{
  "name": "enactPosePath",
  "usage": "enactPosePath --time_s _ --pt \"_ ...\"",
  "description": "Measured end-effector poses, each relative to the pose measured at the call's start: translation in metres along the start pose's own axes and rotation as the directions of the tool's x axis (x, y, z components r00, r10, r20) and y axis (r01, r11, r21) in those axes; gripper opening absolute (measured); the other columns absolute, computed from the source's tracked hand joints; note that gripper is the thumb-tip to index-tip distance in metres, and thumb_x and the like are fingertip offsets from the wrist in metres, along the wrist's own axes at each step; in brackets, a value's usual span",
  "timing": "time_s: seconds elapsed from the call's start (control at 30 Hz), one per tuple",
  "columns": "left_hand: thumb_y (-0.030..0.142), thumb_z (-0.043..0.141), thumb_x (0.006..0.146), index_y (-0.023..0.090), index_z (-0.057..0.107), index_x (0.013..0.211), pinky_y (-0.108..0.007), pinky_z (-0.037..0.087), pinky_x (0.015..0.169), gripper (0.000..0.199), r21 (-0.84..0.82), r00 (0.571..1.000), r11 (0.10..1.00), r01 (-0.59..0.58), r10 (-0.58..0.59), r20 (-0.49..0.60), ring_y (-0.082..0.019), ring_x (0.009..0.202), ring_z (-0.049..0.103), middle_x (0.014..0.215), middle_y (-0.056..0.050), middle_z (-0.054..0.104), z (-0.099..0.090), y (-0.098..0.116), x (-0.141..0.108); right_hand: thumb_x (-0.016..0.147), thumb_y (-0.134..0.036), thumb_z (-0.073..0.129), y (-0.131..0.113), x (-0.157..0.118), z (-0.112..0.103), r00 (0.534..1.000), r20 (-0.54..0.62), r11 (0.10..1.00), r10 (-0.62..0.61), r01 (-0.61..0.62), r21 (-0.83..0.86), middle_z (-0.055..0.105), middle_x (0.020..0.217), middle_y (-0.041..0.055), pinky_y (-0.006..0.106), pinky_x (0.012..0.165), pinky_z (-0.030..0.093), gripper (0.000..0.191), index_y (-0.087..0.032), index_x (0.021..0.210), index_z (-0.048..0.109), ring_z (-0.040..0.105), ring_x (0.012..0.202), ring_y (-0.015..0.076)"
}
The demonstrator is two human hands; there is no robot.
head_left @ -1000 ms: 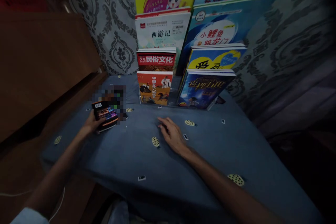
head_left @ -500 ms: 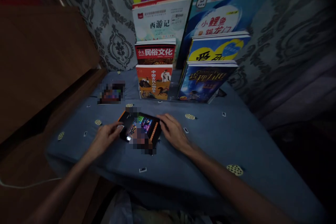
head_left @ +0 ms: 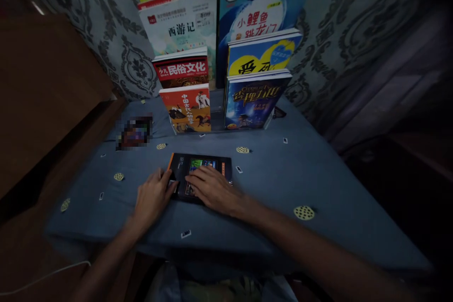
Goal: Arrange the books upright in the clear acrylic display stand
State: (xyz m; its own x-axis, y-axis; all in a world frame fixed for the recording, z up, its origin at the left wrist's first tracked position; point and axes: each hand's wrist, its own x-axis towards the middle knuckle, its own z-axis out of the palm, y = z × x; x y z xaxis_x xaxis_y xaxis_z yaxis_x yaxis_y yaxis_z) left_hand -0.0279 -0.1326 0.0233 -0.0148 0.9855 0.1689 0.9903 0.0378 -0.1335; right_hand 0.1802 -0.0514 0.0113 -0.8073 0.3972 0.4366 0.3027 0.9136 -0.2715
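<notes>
A black book [head_left: 226,165] with an orange left edge and bright pictures on its cover lies flat near the front of the cloth-covered table. My left hand [head_left: 152,198] grips the book's left edge, its thumb and forefinger at the spine side. Over the lower middle of the cover rests my right hand [head_left: 212,191], palm down with fingers stretched out, hiding part of the pictures.
Behind the book, a rack holds several upright books, among them an orange one [head_left: 193,111] and a dark blue one [head_left: 247,104]. A blurred-out flat item [head_left: 134,132] lies at the left. Patterned blue cloth [head_left: 276,231] covers the table.
My right hand has moved from the book's right edge onto its cover. The book now lies straighter, its long side across my view. The camera view has shifted slightly to the right.
</notes>
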Motion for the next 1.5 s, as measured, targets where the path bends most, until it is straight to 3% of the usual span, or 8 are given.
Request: enactPosePath --time_s 0.1,0.27,0.43,0.63,0.8,1.07,1.37,1.5 --pt "0.035 0.043 0.104 0.02 0.067 0.103 -0.036 0.054 0.077 0.028 0.019 0.998 0.998 -0.06 0.06 -0.003 -0.026 0.094 0.065 0.101 -0.01 0.067 -0.006 0.009 0.019 0.099 -0.018 0.051 -0.003 0.002 -0.003 0.997 0.07 0.999 0.037 -0.037 0.003 0.071 0.124 0.0132 0.043 0.102 0.052 0.026 -0.015 0.119 0.067 0.063 0.119 0.025" --pt "0.026 0.042 0.103 0.018 0.059 0.13 -0.044 0.052 0.098 0.033 -0.148 0.978 0.967 -0.206 0.197 -0.072 -0.029 0.124 0.059 0.136 -0.013 0.062 0.011 0.013 0.045 0.1 -0.028 0.053 -0.001 -0.002 0.005 0.987 0.131 0.995 0.095 -0.096 0.007 0.061 0.142 0.0175 0.048 0.119 0.038 0.038 -0.01 0.133 0.061 0.049 0.14 0.027" --pt "0.026 0.038 0.103 0.015 0.056 0.139 -0.05 0.051 0.102 0.041 -0.155 0.981 0.969 -0.191 0.182 -0.069 -0.033 0.133 0.055 0.146 -0.014 0.057 0.024 0.018 0.05 0.1 -0.043 0.052 0.027 -0.039 0.017 0.974 0.057 0.975 0.219 -0.22 0.013 0.044 0.158 0.0157 0.053 0.125 0.028 0.058 -0.014 0.15 0.045 0.034 0.151 0.0275" --pt "0.023 0.037 0.102 0.014 0.06 0.135 -0.046 0.048 0.106 0.041 -0.166 0.979 0.97 -0.179 0.16 -0.125 -0.029 0.133 0.057 0.145 -0.015 0.059 0.024 0.02 0.046 0.102 -0.038 0.046 0.045 -0.077 -0.009 0.947 -0.004 0.946 0.32 -0.319 -0.056 0.052 0.152 0.0167 0.055 0.121 0.035 0.052 -0.013 0.148 0.048 0.041 0.147 0.0283" --pt "0.023 0.036 0.102 0.012 0.061 0.134 -0.048 0.045 0.11 0.042 -0.17 0.978 0.968 -0.182 0.16 -0.137 -0.029 0.132 0.057 0.144 -0.016 0.059 0.025 0.021 0.046 0.103 -0.034 0.043 0.04 -0.074 -0.022 0.937 -0.045 0.934 0.347 -0.349 -0.08 0.059 0.145 0.017 0.056 0.116 0.041 0.045 -0.013 0.139 0.057 0.052 0.139 0.0293" --pt "0.023 0.035 0.101 0.016 0.06 0.136 -0.051 0.045 0.111 0.044 -0.207 0.989 0.969 -0.135 0.119 -0.089 -0.03 0.135 0.055 0.145 -0.014 0.059 0.017 0.025 0.045 0.102 -0.034 0.045 0.039 -0.068 -0.027 0.938 -0.022 0.938 0.345 -0.346 -0.025 0.059 0.144 0.0175 0.062 0.107 0.048 0.043 -0.016 0.139 0.058 0.051 0.136 0.0345" --pt "0.026 0.034 0.103 0.012 0.059 0.136 -0.052 0.047 0.108 0.044 -0.096 0.993 0.994 -0.053 0.042 -0.108 -0.034 0.132 0.057 0.142 -0.017 0.06 0.02 0.029 0.044 0.099 -0.028 0.05 0.077 -0.053 -0.023 0.961 0.054 0.955 0.27 -0.274 0.114 0.055 0.148 0.0193 0.053 0.118 0.041 0.044 -0.01 0.139 0.056 0.047 0.143 0.0296" --pt "0.031 0.035 0.105 0.01 0.056 0.139 -0.052 0.042 0.113 0.045 -0.116 0.995 0.991 -0.063 0.054 -0.081 -0.033 0.136 0.053 0.145 -0.019 0.057 0.026 0.034 0.05 0.1 -0.024 0.045 0.086 -0.058 -0.024 0.959 0.006 0.932 0.283 -0.276 0.234 0.055 0.15 0.0145 0.055 0.117 0.041 0.046 -0.017 0.145 0.051 0.048 0.142 0.027"
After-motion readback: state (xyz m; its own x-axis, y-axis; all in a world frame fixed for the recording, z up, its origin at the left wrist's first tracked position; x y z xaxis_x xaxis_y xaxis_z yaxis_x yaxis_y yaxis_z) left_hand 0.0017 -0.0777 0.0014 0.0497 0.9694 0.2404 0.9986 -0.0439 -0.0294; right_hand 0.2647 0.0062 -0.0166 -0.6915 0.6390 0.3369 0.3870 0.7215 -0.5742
